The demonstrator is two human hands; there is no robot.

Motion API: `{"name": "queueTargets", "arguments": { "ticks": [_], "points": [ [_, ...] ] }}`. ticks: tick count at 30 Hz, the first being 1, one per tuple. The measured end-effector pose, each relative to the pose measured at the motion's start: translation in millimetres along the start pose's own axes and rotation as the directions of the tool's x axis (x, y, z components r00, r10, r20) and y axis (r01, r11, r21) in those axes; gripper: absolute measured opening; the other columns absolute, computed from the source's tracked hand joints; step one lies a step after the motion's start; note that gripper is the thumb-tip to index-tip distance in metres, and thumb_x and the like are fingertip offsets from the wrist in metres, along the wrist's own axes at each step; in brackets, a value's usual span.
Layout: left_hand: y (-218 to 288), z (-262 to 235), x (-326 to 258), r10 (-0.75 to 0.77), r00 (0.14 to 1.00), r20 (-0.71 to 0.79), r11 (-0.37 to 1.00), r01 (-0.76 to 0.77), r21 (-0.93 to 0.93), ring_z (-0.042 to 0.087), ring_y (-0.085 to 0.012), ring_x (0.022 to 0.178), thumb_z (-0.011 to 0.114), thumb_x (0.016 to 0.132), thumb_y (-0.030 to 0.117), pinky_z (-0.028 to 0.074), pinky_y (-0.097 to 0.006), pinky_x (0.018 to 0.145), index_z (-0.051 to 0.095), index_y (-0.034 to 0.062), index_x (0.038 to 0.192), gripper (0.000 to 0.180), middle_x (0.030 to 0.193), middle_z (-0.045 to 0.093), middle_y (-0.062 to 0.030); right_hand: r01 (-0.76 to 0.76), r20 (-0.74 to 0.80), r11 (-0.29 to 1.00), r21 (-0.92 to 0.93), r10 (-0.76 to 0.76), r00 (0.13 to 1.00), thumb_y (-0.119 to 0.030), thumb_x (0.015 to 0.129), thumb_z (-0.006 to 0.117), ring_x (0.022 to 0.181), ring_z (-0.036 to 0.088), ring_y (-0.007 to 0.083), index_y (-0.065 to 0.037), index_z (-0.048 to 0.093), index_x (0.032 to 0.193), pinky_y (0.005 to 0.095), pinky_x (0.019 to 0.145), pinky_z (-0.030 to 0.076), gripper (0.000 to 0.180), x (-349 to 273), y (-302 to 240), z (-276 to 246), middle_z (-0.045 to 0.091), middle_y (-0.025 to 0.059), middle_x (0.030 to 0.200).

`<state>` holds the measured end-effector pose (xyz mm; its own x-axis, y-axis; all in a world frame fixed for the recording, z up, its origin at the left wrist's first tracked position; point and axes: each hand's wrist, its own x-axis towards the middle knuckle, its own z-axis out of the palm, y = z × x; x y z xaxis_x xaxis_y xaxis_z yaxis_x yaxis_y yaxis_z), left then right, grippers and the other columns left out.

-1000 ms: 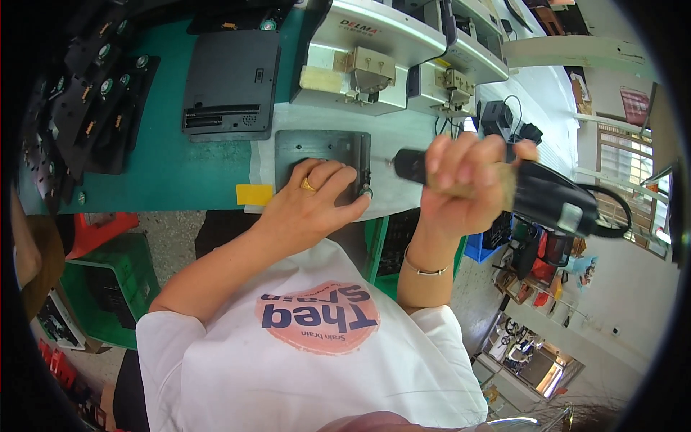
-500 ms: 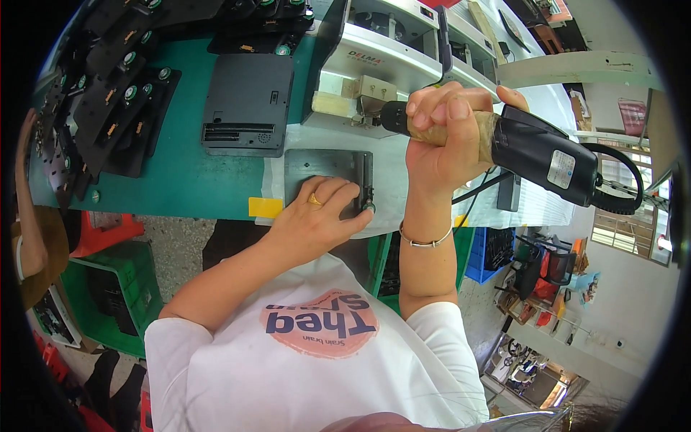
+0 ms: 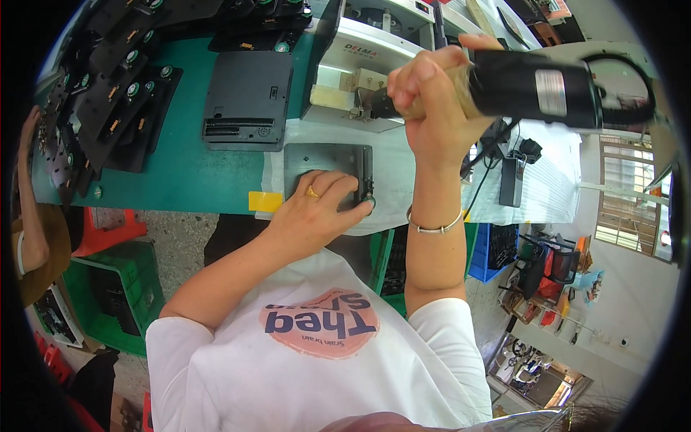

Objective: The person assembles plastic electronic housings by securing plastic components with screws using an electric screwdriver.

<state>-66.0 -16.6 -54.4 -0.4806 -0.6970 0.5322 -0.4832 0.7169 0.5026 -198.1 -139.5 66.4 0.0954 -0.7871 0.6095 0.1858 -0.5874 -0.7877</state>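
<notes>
At the bench edge [image 3: 180, 198], left hand [image 3: 317, 209] presses grey plate [image 3: 320, 157].

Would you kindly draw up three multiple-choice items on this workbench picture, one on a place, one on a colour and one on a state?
1. Where does the left hand rest?
A. on the grey metal plate
B. on the black panel
C. on the green crate

2. What colour is the mat on the bench?
A. red
B. green
C. white

3. How does the right hand carry the black power screwdriver?
A. lying flat on the bench
B. tip pressed into the plate
C. raised off the bench

Answers:
1 A: the fingers lie spread over the plate's near edge.
2 B: the mat shows green around the black panel.
3 C: the hand grips the tool well above the plate, clear of it.
</notes>
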Motion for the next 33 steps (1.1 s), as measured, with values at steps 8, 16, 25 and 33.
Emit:
{"name": "queueTargets", "arguments": {
  "ticks": [8, 16, 25, 33],
  "points": [
    [1, -8, 3, -0.06, 0.997, 0.05, 0.996, 0.063, -0.056, 0.049, -0.0289, 0.112, 0.08, 0.065, 0.016, 0.041, -0.043, 0.093, 0.064, 0.0131, 0.106, 0.045, 0.117, 0.051, -0.0075, -0.117, -0.092, 0.99, 0.077, 0.124, 0.988, 0.001, 0.09, 0.052, 0.047, 0.046, 0.0156, -0.007, 0.037, 0.129, 0.0357, 0.049, 0.045, 0.043, -36, -23, -10, 0.049, 0.007, 0.064],
    [0, -7, 3, -0.057, 0.997, 0.05, 0.996, 0.06, -0.059, 0.046, -0.0279, 0.115, 0.073, 0.071, 0.015, 0.039, -0.043, 0.097, 0.059, 0.0154, 0.107, 0.039, 0.116, 0.049, -0.0078, -0.101, -0.158, 0.977, 0.187, 0.131, 0.979, -0.001, 0.086, 0.069, 0.048, 0.05, 0.0152, -0.009, 0.037, 0.124, 0.0325, 0.047, 0.048, 0.05, -106, -54, -25, 0.053, 0.0047, 0.063],
    [3, -5, 3, -0.067, 0.995, 0.072, 0.997, 0.069, -0.029, 0.045, -0.0275, 0.118, 0.08, 0.069, 0.018, 0.039, -0.044, 0.096, 0.068, 0.021, 0.109, 0.042, 0.12, 0.048, -0.0056, -0.096, -0.218, 0.992, 0.088, 0.113, 0.969, 0.005, 0.083, 0.066, 0.044, 0.047, 0.0153, -0.009, 0.037, 0.118, 0.034, 0.047, 0.049, 0.048, -122, -51, -21, 0.052, 0.0053, 0.06],
    [3, -5, 3, -0.074, 0.994, 0.078, 0.997, 0.077, -0.032, 0.045, -0.0278, 0.119, 0.079, 0.069, 0.019, 0.038, -0.045, 0.097, 0.068, 0.0214, 0.108, 0.041, 0.121, 0.049, -0.0057, -0.097, -0.187, 0.994, 0.056, 0.106, 0.977, 0.003, 0.083, 0.067, 0.045, 0.048, 0.0152, -0.009, 0.035, 0.118, 0.0341, 0.049, 0.051, 0.049, -126, -44, -23, 0.053, 0.0057, 0.06]
  ]
}}
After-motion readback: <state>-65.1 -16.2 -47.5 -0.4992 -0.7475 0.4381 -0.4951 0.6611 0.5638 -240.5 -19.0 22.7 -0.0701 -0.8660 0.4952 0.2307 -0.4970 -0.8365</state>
